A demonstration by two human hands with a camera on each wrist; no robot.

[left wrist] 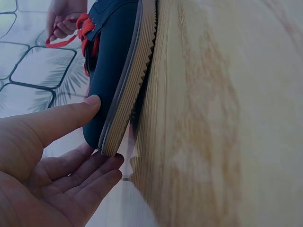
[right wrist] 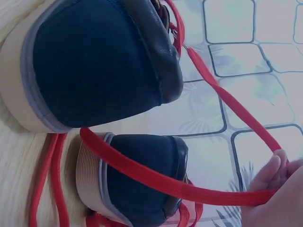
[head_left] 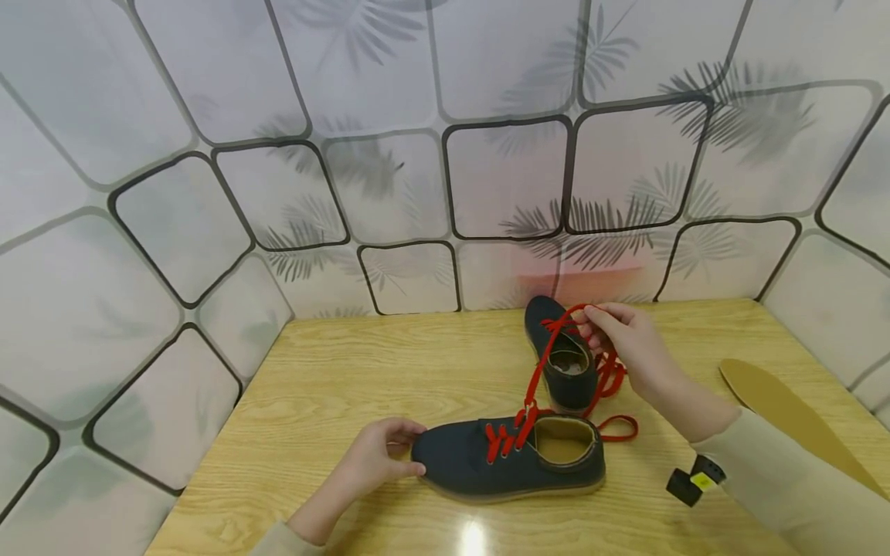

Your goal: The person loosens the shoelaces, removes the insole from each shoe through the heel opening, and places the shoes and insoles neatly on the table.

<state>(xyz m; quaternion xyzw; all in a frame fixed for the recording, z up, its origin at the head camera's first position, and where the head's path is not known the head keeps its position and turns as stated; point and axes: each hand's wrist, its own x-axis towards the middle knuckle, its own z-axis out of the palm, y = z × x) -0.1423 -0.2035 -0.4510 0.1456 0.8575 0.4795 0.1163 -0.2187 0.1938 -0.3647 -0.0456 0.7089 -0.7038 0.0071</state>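
A dark navy shoe [head_left: 459, 459] lies sole-down across the front of the table, its toe to the left. My left hand [head_left: 378, 459] holds that toe, thumb on the near side and fingers round the tip, as the left wrist view also shows. Above the heel, my right hand [head_left: 629, 336] pinches a red shoelace [head_left: 545, 359] that runs up taut from the top eyelets. In the right wrist view a length of this lace [right wrist: 189, 191] hangs in a loop below the fingers. Lower eyelets carry crossed red lacing [head_left: 502, 440].
A second navy shoe [head_left: 573, 390] with red laces stands behind the first, toe toward the wall. On the right lies a tan insole [head_left: 779, 401], partly hidden by my right sleeve. A patterned curtain-like wall [head_left: 403, 185] borders the wooden table [head_left: 334, 371].
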